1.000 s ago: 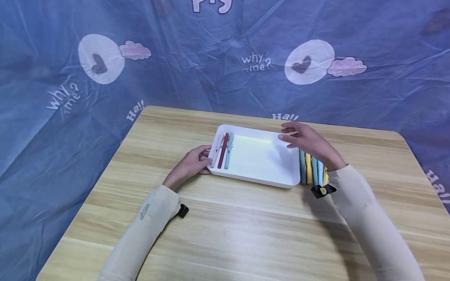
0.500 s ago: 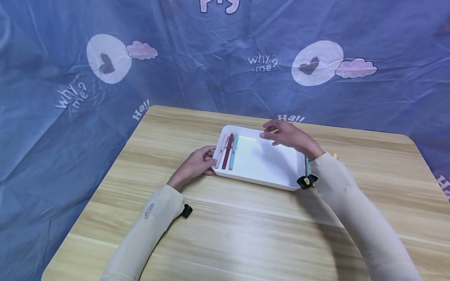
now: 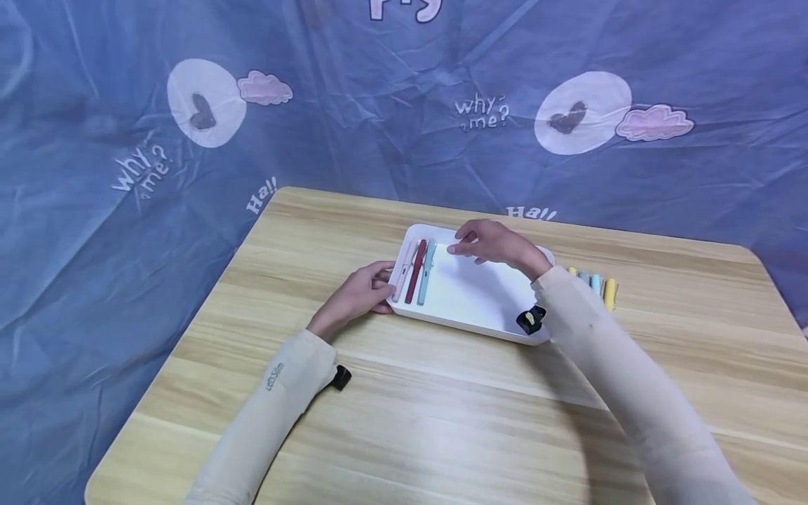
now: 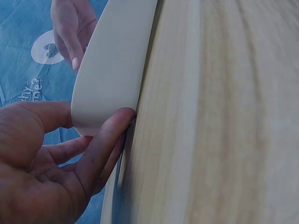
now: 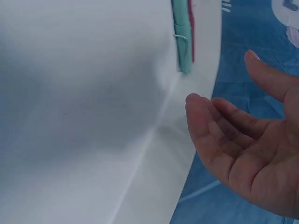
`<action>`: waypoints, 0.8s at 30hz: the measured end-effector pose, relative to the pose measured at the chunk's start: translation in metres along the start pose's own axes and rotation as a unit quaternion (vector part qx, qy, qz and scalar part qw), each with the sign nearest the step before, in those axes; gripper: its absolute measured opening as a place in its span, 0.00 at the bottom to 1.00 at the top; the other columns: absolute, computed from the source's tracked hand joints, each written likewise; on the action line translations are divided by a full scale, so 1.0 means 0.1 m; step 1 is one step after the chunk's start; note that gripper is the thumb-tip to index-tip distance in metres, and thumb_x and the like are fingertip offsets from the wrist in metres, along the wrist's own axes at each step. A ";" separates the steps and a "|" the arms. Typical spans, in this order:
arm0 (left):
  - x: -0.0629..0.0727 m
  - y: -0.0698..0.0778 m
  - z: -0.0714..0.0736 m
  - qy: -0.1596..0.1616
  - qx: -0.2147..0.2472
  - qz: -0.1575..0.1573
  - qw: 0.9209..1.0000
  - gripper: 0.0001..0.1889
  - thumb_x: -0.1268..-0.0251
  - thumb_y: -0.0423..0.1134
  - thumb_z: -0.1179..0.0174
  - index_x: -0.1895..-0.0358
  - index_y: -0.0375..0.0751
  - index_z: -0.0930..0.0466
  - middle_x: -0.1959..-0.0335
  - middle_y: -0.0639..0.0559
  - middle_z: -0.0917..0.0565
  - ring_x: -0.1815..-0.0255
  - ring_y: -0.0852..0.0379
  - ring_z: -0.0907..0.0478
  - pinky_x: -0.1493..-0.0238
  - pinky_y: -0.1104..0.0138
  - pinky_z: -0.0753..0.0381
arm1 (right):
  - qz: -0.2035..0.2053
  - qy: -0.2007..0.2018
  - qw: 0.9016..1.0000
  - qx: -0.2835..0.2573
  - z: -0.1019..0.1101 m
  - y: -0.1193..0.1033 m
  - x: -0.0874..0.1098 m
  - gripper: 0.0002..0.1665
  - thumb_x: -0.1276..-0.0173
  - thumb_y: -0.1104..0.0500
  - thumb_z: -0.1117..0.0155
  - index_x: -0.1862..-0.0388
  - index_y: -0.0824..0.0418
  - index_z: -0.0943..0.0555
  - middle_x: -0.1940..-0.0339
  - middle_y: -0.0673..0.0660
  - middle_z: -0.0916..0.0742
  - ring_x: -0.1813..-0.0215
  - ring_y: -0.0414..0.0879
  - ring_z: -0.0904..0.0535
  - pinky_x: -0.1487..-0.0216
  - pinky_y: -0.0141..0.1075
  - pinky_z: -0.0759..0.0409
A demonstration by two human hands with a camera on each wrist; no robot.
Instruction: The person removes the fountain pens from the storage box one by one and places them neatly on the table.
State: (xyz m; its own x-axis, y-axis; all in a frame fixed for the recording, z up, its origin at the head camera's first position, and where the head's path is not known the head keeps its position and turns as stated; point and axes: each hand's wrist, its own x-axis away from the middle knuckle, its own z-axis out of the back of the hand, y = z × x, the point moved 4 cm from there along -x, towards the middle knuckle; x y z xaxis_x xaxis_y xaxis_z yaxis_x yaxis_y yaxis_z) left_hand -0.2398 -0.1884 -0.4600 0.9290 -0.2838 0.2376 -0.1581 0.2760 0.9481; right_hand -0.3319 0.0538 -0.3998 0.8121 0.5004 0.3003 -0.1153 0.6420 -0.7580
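My left hand grips the left end of a white tray. Its thumb lies at the rim, and in the left wrist view its fingertips press the outer wall. Inside the tray's left side, a pink pen, a dark red pen and a teal pen lie side by side. Over the tray's far part hovers my right hand, to the right of the teal pen. The right wrist view shows this hand holding nothing, its thumb apart from loosely bent fingers.
Several more pens lie on the wooden table to the tray's right, among them a yellow pen and a light blue pen. My right sleeve partly hides them. A blue printed cloth hangs behind the table.
My right hand has moved left across the tray, from its right end toward the pens inside. The left hand keeps its grip on the tray. The whole view has shifted slightly.
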 end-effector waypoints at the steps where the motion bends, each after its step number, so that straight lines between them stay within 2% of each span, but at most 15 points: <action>1: 0.00 0.00 0.00 0.001 0.000 0.000 1.000 0.30 0.23 0.27 0.46 0.20 0.35 0.39 0.37 0.33 0.24 0.42 0.41 0.19 0.55 0.62 0.07 | -0.003 0.000 1.000 0.010 -0.02 0.00 -0.02 0.28 0.24 0.54 0.33 0.37 0.74 0.26 0.47 0.67 0.17 0.44 0.61 0.19 0.46 0.50 0.12; 6: -0.01 -0.01 0.01 0.003 0.002 -0.001 1.000 0.30 0.23 0.27 0.46 0.20 0.35 0.39 0.38 0.33 0.24 0.41 0.41 0.19 0.56 0.62 0.07 | -0.019 -0.015 0.997 0.074 -0.12 -0.01 -0.16 0.24 0.25 0.51 0.31 0.45 0.70 0.23 0.53 0.64 0.15 0.51 0.56 0.17 0.51 0.46 0.11; 12: -0.02 -0.01 0.00 -0.001 0.002 -0.004 1.000 0.30 0.23 0.27 0.46 0.21 0.34 0.39 0.37 0.33 0.24 0.41 0.40 0.19 0.56 0.62 0.07 | -0.034 -0.041 0.987 0.153 -0.23 -0.05 -0.24 0.25 0.25 0.46 0.32 0.48 0.68 0.19 0.55 0.62 0.14 0.57 0.52 0.17 0.53 0.42 0.12; 17: -0.02 -0.01 0.00 -0.001 0.003 -0.004 1.000 0.30 0.23 0.27 0.46 0.21 0.35 0.39 0.37 0.33 0.24 0.42 0.41 0.19 0.56 0.62 0.07 | -0.047 -0.045 0.983 0.174 -0.30 -0.05 -0.28 0.25 0.25 0.43 0.34 0.55 0.66 0.18 0.64 0.60 0.15 0.65 0.47 0.22 0.62 0.37 0.18; 24: -0.01 -0.02 0.01 -0.002 0.007 -0.004 1.000 0.30 0.23 0.27 0.47 0.21 0.34 0.39 0.37 0.33 0.24 0.43 0.41 0.19 0.56 0.62 0.07 | -0.060 -0.039 0.981 0.178 -0.39 -0.06 -0.32 0.25 0.26 0.41 0.34 0.63 0.63 0.21 0.76 0.53 0.22 0.73 0.43 0.29 0.70 0.33 0.28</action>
State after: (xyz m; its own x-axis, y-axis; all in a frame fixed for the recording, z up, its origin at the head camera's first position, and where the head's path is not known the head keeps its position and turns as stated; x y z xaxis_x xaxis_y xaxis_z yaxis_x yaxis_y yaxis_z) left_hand -0.2410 -0.1895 -0.4624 0.9292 -0.2890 0.2303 -0.1554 0.2599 0.9531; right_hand -0.3350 0.0114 -0.4272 0.7868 0.4431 0.4296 -0.2256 0.8544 -0.4681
